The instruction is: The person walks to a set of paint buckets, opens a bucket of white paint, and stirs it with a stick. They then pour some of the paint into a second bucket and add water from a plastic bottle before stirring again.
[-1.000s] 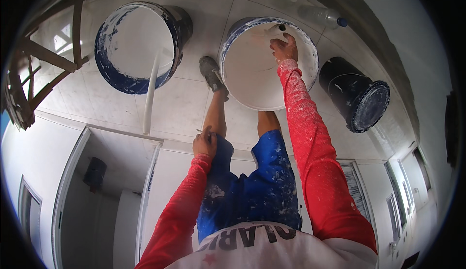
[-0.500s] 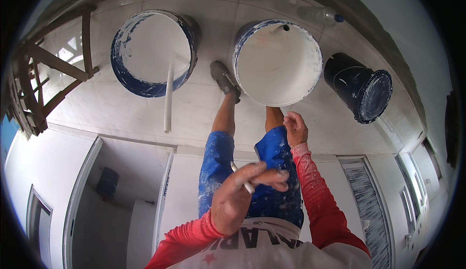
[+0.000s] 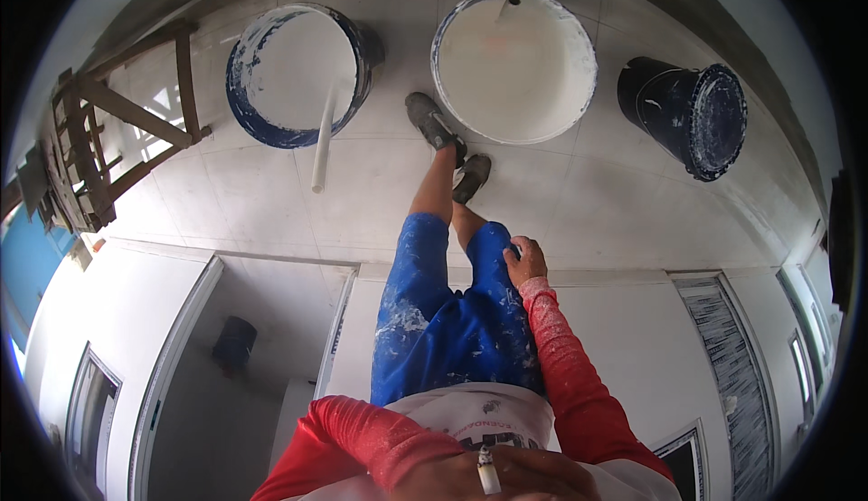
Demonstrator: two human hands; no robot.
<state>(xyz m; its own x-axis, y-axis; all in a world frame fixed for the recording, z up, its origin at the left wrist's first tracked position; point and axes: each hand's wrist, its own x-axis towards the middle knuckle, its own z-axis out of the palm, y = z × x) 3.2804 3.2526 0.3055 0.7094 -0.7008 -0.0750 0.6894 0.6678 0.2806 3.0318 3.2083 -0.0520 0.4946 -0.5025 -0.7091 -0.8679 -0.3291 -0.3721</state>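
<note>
A cigarette (image 3: 489,477) with a grey, ashy tip sticks out between the fingers of my left hand (image 3: 443,481). That hand is raised close to me at the lower edge, where part of it is cut off. My right hand (image 3: 526,262) hangs beside the right thigh of my paint-spattered blue shorts (image 3: 470,343). Its fingers are loosely bent and apart, with nothing seen in them. Beyond my feet stands a large bucket of whitish liquid (image 3: 511,76), with a dark-ended tube leaning inside its far rim.
To the left, a blue bucket (image 3: 256,117) of white material has a pale pipe (image 3: 323,153) leaning out of it. A dark bucket (image 3: 665,103) lies or tilts at the right. A wooden frame (image 3: 136,112) stands far left. Behind me is a doorway (image 3: 235,365).
My left hand has drawn in toward me with the cigarette. My right hand has dropped back beside my thigh. My right foot, hidden before by the bucket, now shows next to my left.
</note>
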